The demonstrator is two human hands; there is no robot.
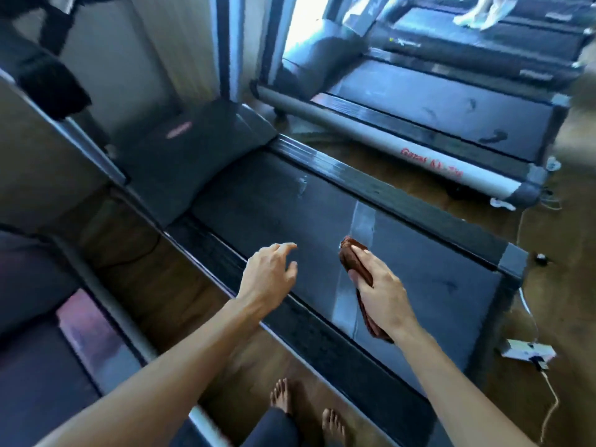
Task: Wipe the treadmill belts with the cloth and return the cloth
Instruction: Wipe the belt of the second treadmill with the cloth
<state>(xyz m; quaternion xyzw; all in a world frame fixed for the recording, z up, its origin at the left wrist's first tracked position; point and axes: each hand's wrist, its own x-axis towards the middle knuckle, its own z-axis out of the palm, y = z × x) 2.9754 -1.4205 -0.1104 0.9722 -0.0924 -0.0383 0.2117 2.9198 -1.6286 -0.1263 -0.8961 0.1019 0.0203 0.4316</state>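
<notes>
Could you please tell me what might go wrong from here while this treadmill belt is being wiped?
1. The right hand grips the brown cloth bunched, with a tail trailing under the hand; that tail could snag at the edge of the belt.
2. A power strip and its cable lie on the floor beyond the belt's end; the bare feet might trip there.

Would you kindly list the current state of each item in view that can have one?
Near belt: smudged, with a pale streak across it.
Far belt: marked with dark footprints.
Cloth: bunched, gripped by the right hand over the near belt.
Left hand: empty, fingers loosely spread above the near belt.
Power strip: on the floor, a cable plugged in.
</notes>
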